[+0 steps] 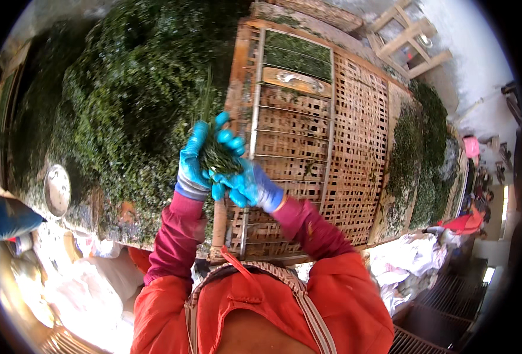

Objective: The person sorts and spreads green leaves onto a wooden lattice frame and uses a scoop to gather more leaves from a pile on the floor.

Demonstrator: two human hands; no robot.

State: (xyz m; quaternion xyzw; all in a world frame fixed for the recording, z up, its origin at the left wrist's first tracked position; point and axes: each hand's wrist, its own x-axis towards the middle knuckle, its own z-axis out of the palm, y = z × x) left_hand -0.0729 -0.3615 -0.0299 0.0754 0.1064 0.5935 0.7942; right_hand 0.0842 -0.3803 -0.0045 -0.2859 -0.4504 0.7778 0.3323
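Observation:
Both my hands wear bright blue gloves and are raised together over the edge of a large green heap. Between them is a bunch of dark green leafy strands [219, 156], with a few thin blades sticking up past the fingers. My left hand [193, 159] closes around its left side. My right hand [242, 183] cups it from below and the right, fingers curled in against it. The heap of wet dark green leaves [125, 112] spreads to the left and behind. Whether the strands are of the same plant, I cannot tell.
To the right lies a woven lattice panel [358, 135], with a metal-barred frame [330, 118] and a wooden piece with a pale oval inset [296, 81]. A round pale dish [56, 190] sits at left. More greens [432, 147] lie far right. A wooden stool [411, 38] stands behind.

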